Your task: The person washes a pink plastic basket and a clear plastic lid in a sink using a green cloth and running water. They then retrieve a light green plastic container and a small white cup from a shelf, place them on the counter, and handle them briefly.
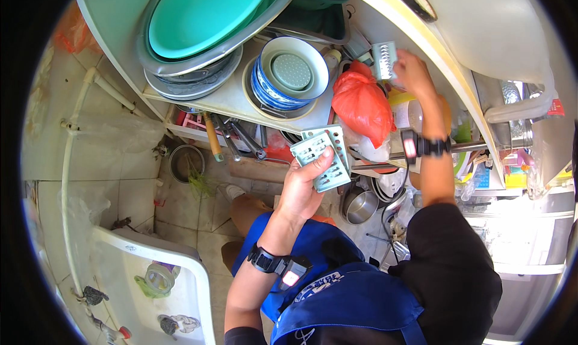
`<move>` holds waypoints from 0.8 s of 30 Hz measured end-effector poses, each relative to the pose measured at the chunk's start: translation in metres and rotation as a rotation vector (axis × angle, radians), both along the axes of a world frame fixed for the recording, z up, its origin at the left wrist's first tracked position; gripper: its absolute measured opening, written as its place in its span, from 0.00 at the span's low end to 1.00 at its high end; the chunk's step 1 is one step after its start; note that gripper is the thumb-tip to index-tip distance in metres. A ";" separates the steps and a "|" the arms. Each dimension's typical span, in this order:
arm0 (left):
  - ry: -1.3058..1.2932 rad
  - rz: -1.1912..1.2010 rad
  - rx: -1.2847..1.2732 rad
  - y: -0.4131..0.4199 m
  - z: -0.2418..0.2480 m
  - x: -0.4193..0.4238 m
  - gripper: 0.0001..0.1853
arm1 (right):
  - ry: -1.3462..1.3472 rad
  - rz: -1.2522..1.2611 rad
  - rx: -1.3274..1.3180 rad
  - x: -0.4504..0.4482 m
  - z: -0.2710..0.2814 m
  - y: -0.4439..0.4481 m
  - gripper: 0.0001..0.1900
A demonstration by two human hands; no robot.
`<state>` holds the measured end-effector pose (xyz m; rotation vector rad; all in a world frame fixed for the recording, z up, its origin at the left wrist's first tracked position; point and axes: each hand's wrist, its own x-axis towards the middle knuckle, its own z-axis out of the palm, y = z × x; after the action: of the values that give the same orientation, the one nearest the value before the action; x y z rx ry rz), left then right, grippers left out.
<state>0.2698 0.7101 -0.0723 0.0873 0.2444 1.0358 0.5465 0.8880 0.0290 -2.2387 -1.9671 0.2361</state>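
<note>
My left hand (307, 182) grips pale green plastic grater plates, fanned one over another. The front plate (333, 176) has rows of raised metal-edged slots, with my thumb pressed across it. Behind it, the rear plate (339, 137) shows round holes. At the upper right, my right hand (413, 72) has its fingers on the edge of another pale green plate (384, 60) with a row of metal teeth. That plate is above the shelf, just beyond a knotted red plastic bag (363, 99). My right fingertips are partly hidden.
Stacked blue-and-white bowls (289, 79) hold a pale green perforated strainer (291, 72). Left of them, teal basins (203, 20) rest over plates. Knife handles (214, 137) jut from a drawer below. A steel pot (361, 205) and a pan (186, 163) are lower down. A white sink (203, 273) stands at lower left.
</note>
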 end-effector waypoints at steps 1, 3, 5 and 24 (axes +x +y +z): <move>-0.032 0.030 0.000 -0.002 0.003 0.000 0.28 | 0.262 0.111 -0.102 -0.028 0.007 -0.027 0.16; -0.115 0.101 0.023 -0.004 0.008 0.001 0.29 | 0.624 0.328 -0.226 -0.078 0.011 -0.083 0.18; -0.056 0.161 0.014 -0.007 0.012 -0.002 0.28 | 0.508 0.580 -0.380 -0.103 0.016 -0.107 0.16; 0.249 0.314 0.158 -0.016 0.015 -0.018 0.48 | -0.484 0.062 -0.162 0.009 -0.076 0.140 0.41</move>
<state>0.2515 0.6937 -0.0571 0.3308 0.4111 1.3574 0.5557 1.0279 -0.0473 -2.5241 -2.3232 -0.1651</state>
